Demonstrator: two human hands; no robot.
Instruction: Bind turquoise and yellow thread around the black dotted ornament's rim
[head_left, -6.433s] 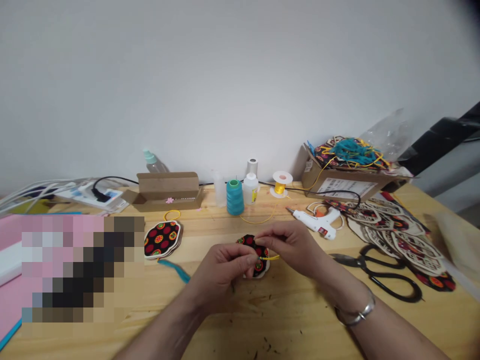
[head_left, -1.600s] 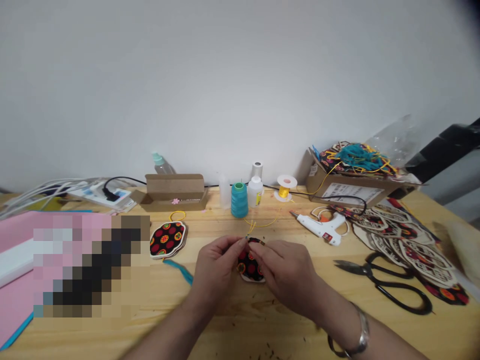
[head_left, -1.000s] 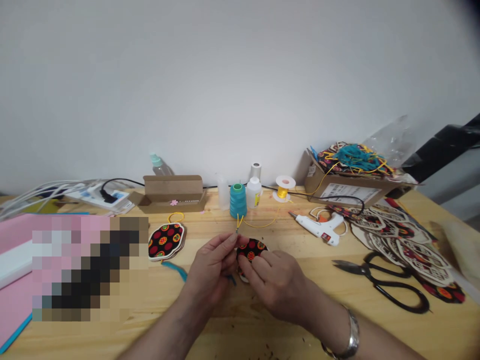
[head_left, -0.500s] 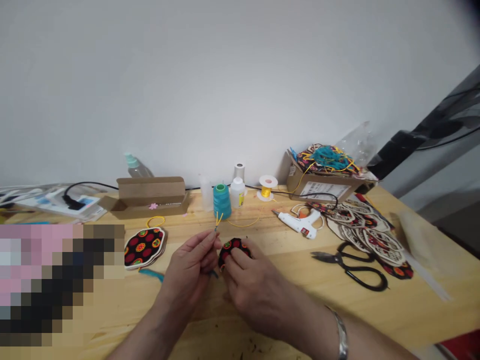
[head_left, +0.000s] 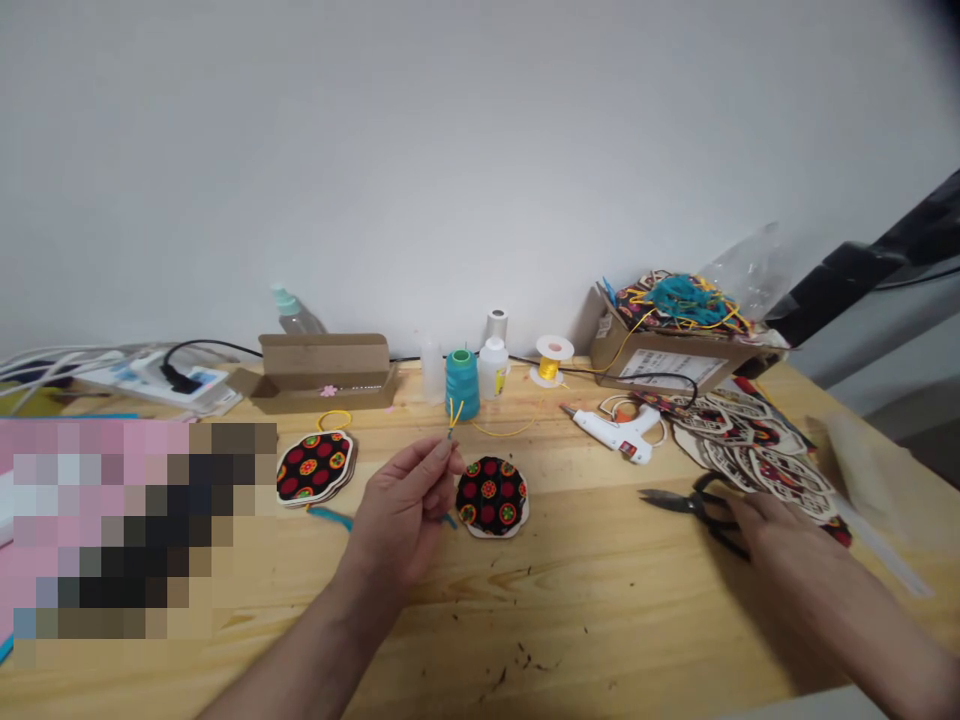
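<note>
My left hand pinches a yellow cord bound with teal thread; its two ends stick up above my fingertips. Just right of that hand, a wooden-edged piece covered in black fabric with red and orange flower dots lies flat on the table. My right hand has its fingers closed over the black handles of the scissors, which still lie on the table with their blades pointing left. Part of the handles is hidden under the fingers.
A teal thread cone, a white bottle and a yellow cord spool stand at the back. A white glue gun lies before a full cardboard box. At left is a stack of fabric-covered pieces.
My right hand has let go of the fabric-covered piece and moved right to the scissors. The left hand keeps its pinch on the cord. The view has shifted slightly.
</note>
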